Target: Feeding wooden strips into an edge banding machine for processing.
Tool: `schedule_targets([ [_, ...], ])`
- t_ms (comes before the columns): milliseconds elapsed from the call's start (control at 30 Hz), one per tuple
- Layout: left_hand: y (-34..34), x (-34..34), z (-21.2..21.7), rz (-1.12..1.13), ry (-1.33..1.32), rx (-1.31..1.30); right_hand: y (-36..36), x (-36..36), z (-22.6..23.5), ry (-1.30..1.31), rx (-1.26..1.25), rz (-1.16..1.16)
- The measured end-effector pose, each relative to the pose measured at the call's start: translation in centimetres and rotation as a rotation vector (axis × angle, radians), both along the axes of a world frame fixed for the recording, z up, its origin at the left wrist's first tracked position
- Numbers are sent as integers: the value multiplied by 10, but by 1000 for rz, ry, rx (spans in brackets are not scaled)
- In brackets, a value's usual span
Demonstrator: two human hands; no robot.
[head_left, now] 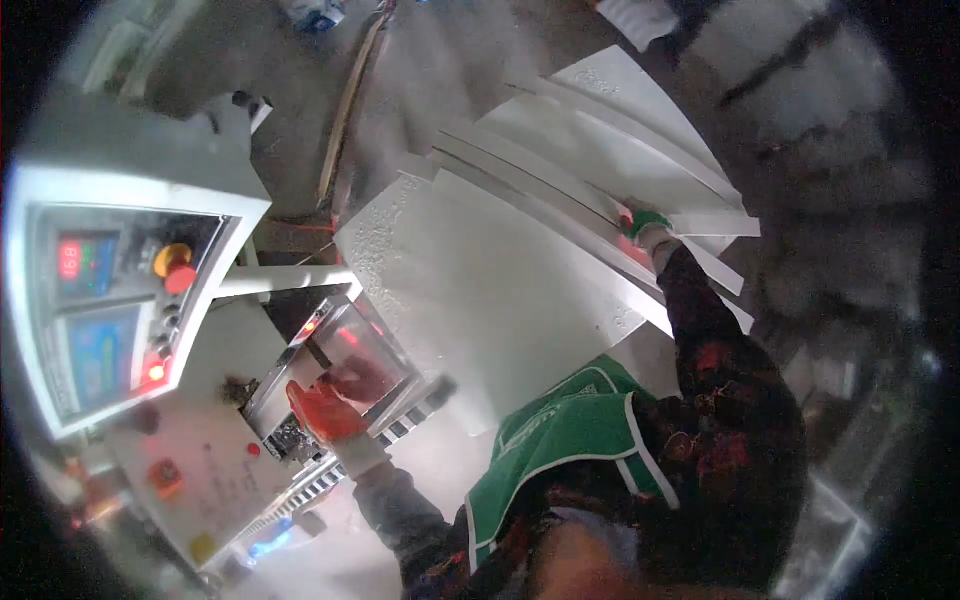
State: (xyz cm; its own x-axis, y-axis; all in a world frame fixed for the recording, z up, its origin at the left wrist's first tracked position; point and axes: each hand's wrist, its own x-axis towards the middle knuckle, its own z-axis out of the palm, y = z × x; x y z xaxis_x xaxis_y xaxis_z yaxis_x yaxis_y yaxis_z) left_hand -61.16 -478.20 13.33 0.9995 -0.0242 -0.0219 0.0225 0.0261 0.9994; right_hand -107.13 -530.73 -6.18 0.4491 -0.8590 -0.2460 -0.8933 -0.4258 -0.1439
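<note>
The two hands are far apart: the left hand (pixel 325 412), in a red-orange glove, has its fingers stretched out by a shiny metal box (pixel 360 365) on the machine, with nothing seen in it, and I can't tell if it touches the box; the right hand (pixel 647 226), in a green and red glove, is over at the long white strips (pixel 715 225), but it is too small and blurry to tell if it is shut tight on one. The strips lie next to the big white sheet (pixel 490 285), out in front of the person. I think the left hand could get pinched or hurt if any part near the box moves, because it is so close. The strips look long and thin, so one could bend or slide if it is pulled from just one end. Their edges could be sharp and might scratch the sheet or catch the dark sleeve (pixel 705 330). The loose green apron (pixel 560 420) could snag on the sheet's edge. The red stop button (pixel 178 278) is on the control panel (pixel 125 305) at the left, so the right hand might be slow to reach it
</note>
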Motion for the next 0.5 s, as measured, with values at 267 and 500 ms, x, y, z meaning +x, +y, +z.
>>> schedule_targets([
  [267, 50, 37, -3, 114, 117, -8, -10, 42, 46, 16, 157, 177],
  [500, 61, 50, -16, 34, -57, 101, 26, 14, -6, -470, 149, 88],
])
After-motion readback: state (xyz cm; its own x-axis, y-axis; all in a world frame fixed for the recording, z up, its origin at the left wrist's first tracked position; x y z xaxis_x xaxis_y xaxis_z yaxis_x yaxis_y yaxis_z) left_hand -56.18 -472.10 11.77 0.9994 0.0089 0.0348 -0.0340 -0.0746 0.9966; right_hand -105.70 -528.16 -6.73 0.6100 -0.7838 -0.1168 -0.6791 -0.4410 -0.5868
